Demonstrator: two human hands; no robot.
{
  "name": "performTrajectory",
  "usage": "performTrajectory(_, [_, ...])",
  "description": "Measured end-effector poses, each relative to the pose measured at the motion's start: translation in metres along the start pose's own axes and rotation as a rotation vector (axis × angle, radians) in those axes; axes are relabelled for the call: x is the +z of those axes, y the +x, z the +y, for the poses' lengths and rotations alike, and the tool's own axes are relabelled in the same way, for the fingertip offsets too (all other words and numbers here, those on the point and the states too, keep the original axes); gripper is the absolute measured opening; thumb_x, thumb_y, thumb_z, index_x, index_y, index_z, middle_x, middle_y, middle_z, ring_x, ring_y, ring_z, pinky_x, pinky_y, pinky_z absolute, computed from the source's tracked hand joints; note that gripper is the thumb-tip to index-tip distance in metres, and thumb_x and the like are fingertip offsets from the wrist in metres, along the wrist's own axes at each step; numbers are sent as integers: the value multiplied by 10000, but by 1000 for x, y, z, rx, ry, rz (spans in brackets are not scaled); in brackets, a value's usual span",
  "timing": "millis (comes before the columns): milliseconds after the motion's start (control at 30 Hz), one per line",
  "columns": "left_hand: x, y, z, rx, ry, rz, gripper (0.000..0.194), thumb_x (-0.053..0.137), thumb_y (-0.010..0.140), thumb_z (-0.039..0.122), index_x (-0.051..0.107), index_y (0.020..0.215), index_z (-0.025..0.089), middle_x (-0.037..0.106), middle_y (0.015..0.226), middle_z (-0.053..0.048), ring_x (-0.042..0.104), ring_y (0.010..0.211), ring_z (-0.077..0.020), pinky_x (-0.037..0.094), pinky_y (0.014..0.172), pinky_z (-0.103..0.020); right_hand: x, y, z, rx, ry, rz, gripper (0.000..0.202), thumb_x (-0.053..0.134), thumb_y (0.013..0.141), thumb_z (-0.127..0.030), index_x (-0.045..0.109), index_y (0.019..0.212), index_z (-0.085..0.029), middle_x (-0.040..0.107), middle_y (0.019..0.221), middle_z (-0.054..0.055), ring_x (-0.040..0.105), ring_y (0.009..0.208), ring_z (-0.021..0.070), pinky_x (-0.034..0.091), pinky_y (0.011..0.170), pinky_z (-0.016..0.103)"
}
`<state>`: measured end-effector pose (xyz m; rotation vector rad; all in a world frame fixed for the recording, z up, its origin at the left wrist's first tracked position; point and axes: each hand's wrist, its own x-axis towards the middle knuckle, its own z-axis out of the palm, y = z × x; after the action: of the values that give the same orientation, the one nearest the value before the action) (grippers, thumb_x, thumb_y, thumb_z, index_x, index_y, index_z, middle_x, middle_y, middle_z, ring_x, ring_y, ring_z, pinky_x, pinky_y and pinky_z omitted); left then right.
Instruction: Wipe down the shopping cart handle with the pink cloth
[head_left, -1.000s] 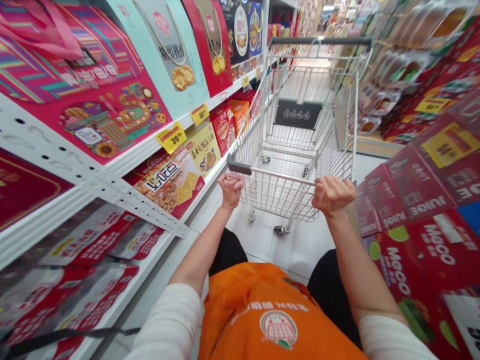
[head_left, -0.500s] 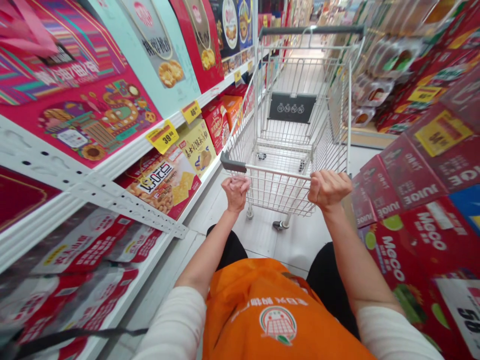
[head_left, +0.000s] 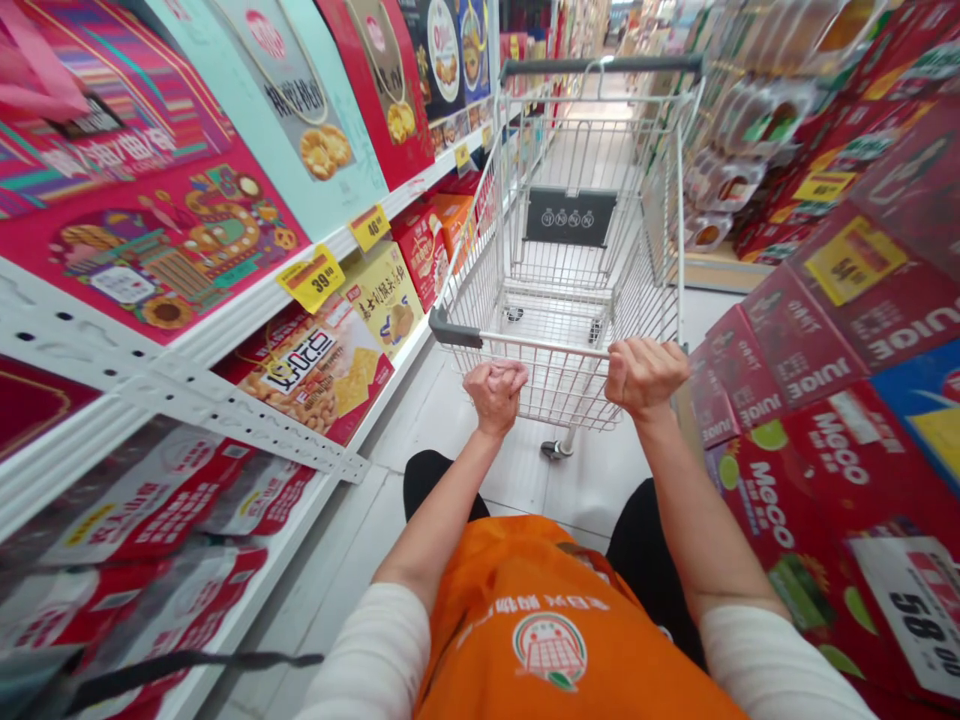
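Note:
A wire shopping cart [head_left: 574, 350] stands in front of me, its grey handle bar at the far end and a dark panel [head_left: 570, 216] inside. My right hand [head_left: 646, 376] is wrapped round the near rim of the cart at its right corner. Curled into a fist, my left hand [head_left: 496, 392] is just below that rim, in front of the wire end and to the right of the grey corner bumper [head_left: 456, 328]. Nothing shows between its fingers. I wear an orange apron [head_left: 547, 610] with a printed logo.
On the left, a white shelf [head_left: 176, 365] holds gift boxes and snack boxes [head_left: 311, 360] with yellow price tags. Stacked red drink cartons [head_left: 817, 480] stand close on the right. Pale floor tiles [head_left: 390, 500] lie underfoot, and the aisle runs on beyond the cart.
My left hand has moved right along the cart's near end, away from the corner bumper. The right hand stays on the rim. The view has shifted slightly, so cart and shelves appear further left.

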<state>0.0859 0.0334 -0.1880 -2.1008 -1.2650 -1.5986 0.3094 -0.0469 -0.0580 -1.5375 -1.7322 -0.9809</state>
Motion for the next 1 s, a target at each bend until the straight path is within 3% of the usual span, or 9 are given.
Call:
performTrajectory(133, [-6,-10,11,36,-1,-30,171,617,936,372,715,974,237,532,1069,-103,535,1036,-249,440,892,-434,-1,-3,6,9,-5,-15,479,243,1003,-376,479,619,-215,497,594,20,343,608,162,166,653,359])
performTrajectory(333, [9,17,38,165,-32,14,159,691,878,409,715,968,280,551,1073,-85,522,1102,-261,397,985,-450,-7,-4,8,-18,-37,34,442,273,1001,-347,481,634,-216,494,590,15,349,608,161,184,658,358])
performTrajectory(467, [15,-3,44,208,-56,16,61,674,889,323,718,890,281,570,976,-69,548,977,-225,401,887,-399,-9,-5,7,7,-25,-36,450,261,1003,-356,495,646,-214,497,604,17,346,612,162,175,660,360])
performTrajectory(600, [6,-25,51,170,-32,-29,69,669,900,298,733,903,274,588,995,-77,559,994,-227,404,876,-390,-8,-6,10,-8,-37,-31,447,266,1003,-364,499,651,-216,503,606,17,354,619,166,183,661,358])
performTrajectory(733, [7,-11,66,68,-31,-65,135,675,905,375,739,996,299,577,1095,-82,535,1074,-236,387,943,-412,-8,-6,10,3,-35,-31,459,251,1009,-364,499,652,-218,507,601,18,351,618,170,178,657,358])
performTrajectory(833, [18,-8,70,77,-64,-119,130,680,903,404,739,978,316,575,1039,-66,528,1032,-221,378,919,-396,-10,-6,9,-7,-49,-21,464,243,1013,-355,501,654,-217,512,604,16,359,623,169,185,662,359])
performTrajectory(1000, [21,-59,54,39,-63,-330,32,719,874,294,740,885,316,557,872,-42,525,885,-197,371,812,-360,-15,-6,8,-24,-59,-9,474,228,1018,-344,515,663,-215,509,615,18,368,633,167,185,669,361])
